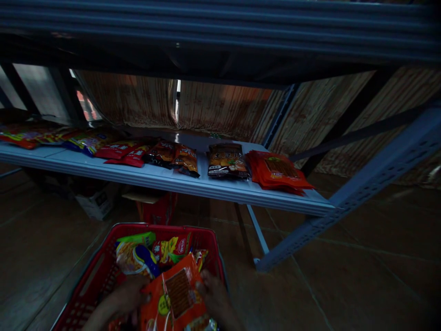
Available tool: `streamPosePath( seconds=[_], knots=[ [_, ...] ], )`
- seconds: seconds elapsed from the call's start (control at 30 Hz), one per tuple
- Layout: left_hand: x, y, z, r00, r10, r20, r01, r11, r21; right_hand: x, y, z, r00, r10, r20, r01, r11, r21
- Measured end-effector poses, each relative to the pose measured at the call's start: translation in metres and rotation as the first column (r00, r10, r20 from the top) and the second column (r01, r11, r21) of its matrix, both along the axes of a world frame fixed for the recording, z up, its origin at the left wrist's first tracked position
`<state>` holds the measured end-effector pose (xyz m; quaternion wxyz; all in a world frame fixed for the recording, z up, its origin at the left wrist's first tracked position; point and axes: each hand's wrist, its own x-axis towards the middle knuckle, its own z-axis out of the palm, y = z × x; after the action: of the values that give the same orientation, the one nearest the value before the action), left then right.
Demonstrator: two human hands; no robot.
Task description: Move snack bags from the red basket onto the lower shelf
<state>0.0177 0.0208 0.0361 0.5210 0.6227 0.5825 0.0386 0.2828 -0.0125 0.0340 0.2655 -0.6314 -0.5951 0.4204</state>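
While the left hand [128, 295] and right hand [216, 294] grip its sides, the orange packet [178, 293] slants lengthwise away between their clamped fingers.

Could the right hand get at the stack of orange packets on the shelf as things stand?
Probably yes: the stack lies near the shelf's open front edge, nothing visible before it, though the right hand grips an orange packet.

Packet [179, 294]: orange, flat, glossy. Dark-edged window with brown contents showing, round yellow-green badge beside it. Printed face up, far end skewed right in view, near end cut off by frame. Held at both side edges. Over the near part of the red basket [165, 226]; can't tell if resting or lifted.
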Motion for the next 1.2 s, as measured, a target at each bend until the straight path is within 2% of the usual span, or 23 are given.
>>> streamPosePath(
  seconds=[0.03,0.1,0.17,0.2,0.27,0.33,0.4,0.43,0.47,0.53,0.6,0.7,0.77,0.83,0.9,1.0,1.1,1.2],
  knots=[
    [0.002,0.003,0.002,0.996,0.062,0.057,-0.063,0.998,0.013,0.004,0.002,0.002,0.991,-0.025,-0.129,0.025,1.000,-0.001],
    [0.007,0.011,0.010,0.973,0.182,0.143,-0.201,0.970,0.135,0.013,0.005,0.008,0.919,-0.086,-0.385,0.088,0.996,-0.012],
    [0.013,0.017,0.018,0.926,0.295,0.236,-0.345,0.915,0.209,0.021,0.006,0.015,0.820,-0.150,-0.552,0.163,0.986,-0.027],
    [0.017,0.020,0.021,0.892,0.351,0.283,-0.410,0.893,0.184,0.024,0.007,0.020,0.782,-0.182,-0.597,0.200,0.979,-0.037],
    [0.026,0.021,0.025,0.799,0.463,0.384,-0.519,0.854,0.049,0.027,0.005,0.027,0.725,-0.234,-0.648,0.257,0.964,-0.061],
    [0.036,0.017,0.028,0.650,0.580,0.491,-0.592,0.792,-0.151,0.026,0.003,0.032,0.671,-0.275,-0.688,0.295,0.951,-0.093],
    [0.046,0.011,0.032,0.466,0.695,0.548,-0.614,0.700,-0.364,0.021,0.000,0.031,0.598,-0.342,-0.724,0.352,0.925,-0.145],
    [0.051,0.008,0.035,0.393,0.735,0.552,-0.608,0.658,-0.443,0.017,-0.002,0.030,0.553,-0.385,-0.739,0.381,0.906,-0.187],
    [0.055,0.005,0.037,0.352,0.760,0.546,-0.594,0.632,-0.497,0.012,-0.003,0.028,0.512,-0.426,-0.746,0.405,0.885,-0.228],
    [0.061,0.000,0.041,0.348,0.776,0.525,-0.572,0.620,-0.537,0.004,-0.006,0.023,0.463,-0.474,-0.749,0.431,0.859,-0.277],
    [0.066,-0.004,0.042,0.361,0.786,0.502,-0.573,0.611,-0.545,-0.001,-0.008,0.021,0.446,-0.473,-0.760,0.445,0.854,-0.270],
    [0.070,-0.006,0.040,0.251,0.841,0.479,-0.608,0.522,-0.599,-0.002,-0.009,0.025,0.412,-0.444,-0.796,0.436,0.863,-0.256],
    [0.071,-0.005,0.039,0.182,0.852,0.491,-0.615,0.489,-0.619,0.001,-0.009,0.033,0.395,-0.407,-0.824,0.357,0.894,-0.270],
    [0.069,-0.003,0.041,0.198,0.832,0.518,-0.625,0.514,-0.587,0.005,-0.009,0.044,0.386,-0.387,-0.837,0.258,0.917,-0.305],
    [0.067,-0.001,0.044,0.269,0.789,0.553,-0.604,0.585,-0.541,0.008,-0.009,0.051,0.373,-0.401,-0.837,0.186,0.916,-0.356],
    [0.065,0.001,0.047,0.368,0.721,0.587,-0.522,0.683,-0.511,0.011,-0.008,0.052,0.354,-0.424,-0.834,0.116,0.905,-0.410],
    [0.064,0.004,0.047,0.362,0.723,0.588,-0.554,0.674,-0.488,0.012,-0.008,0.048,0.324,-0.466,-0.824,0.106,0.883,-0.458],
    [0.065,0.007,0.046,0.269,0.750,0.604,-0.626,0.613,-0.483,0.015,-0.006,0.047,0.287,-0.519,-0.805,0.170,0.855,-0.491]
  ],
)
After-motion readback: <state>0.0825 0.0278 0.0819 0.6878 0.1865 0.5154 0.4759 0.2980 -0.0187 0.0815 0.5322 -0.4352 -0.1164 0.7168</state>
